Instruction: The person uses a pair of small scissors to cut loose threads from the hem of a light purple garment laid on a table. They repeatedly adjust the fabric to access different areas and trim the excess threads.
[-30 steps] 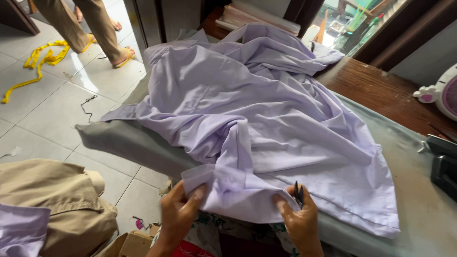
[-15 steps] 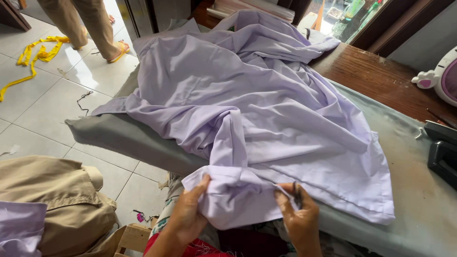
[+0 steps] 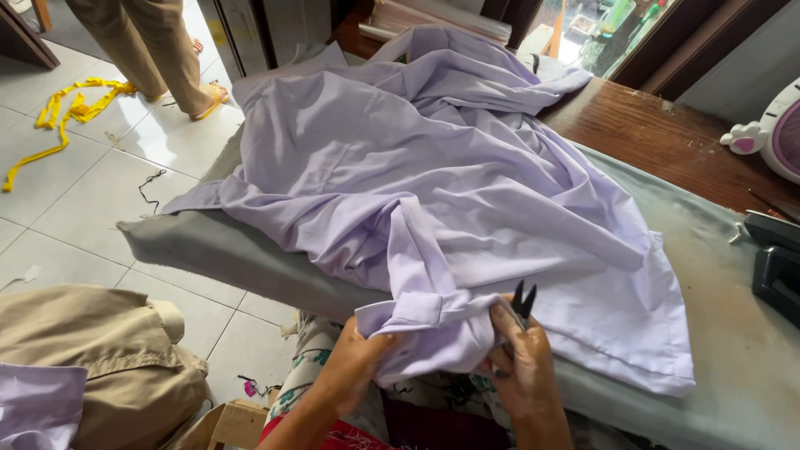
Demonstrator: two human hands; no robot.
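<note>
A lilac garment [image 3: 433,183] lies spread and crumpled over a grey padded board [image 3: 217,250]. My left hand [image 3: 354,367] grips the garment's near folded edge, a cuff-like band, at the board's front. My right hand [image 3: 521,367] holds the same bunched cloth a little to the right and also holds small dark thread snips [image 3: 523,302], their tips pointing up between my fingers.
A heap of tan cloth [image 3: 92,358] and a bit of lilac cloth [image 3: 37,412] lie at lower left. Another person's legs [image 3: 154,50] stand on the tiled floor beside a yellow strip [image 3: 62,117]. A wooden table [image 3: 667,133], a white and pink fan [image 3: 775,129] and a dark device [image 3: 775,258] are at right.
Both hands have drawn the garment's near edge closer and bunched it more. The view has shifted slightly; the snips' tips now stand up clearly above my right fingers.
</note>
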